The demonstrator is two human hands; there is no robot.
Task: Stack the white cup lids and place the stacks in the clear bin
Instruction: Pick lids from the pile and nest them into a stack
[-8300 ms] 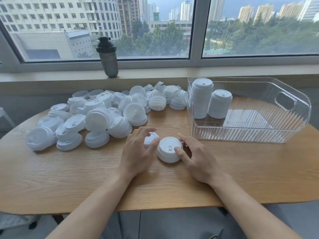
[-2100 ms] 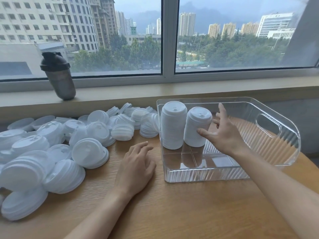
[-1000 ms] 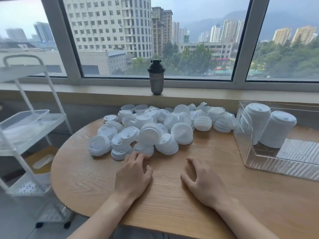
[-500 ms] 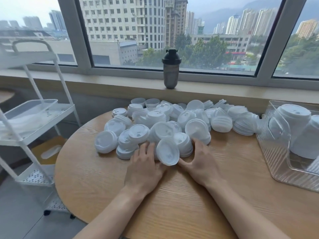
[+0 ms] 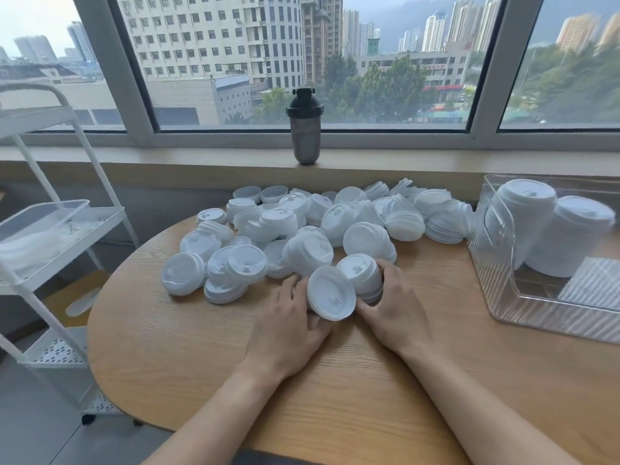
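As hands grip, lid stack (image 5: 349, 286) tilted, seemingly toward camera

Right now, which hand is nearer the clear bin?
Right. The right hand grips a short lid stack at mid-table, still apart from the clear bin; the left hand lies farther left.

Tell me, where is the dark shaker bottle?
The dark grey plastic shaker bottle stands on the windowsill, top centre of the head view, behind the pile of white cup lids.

Matt white plastic lids (image 5: 330, 293); clear glossy ribbed plastic bin (image 5: 550, 317); smooth wood-grain table (image 5: 335, 391).
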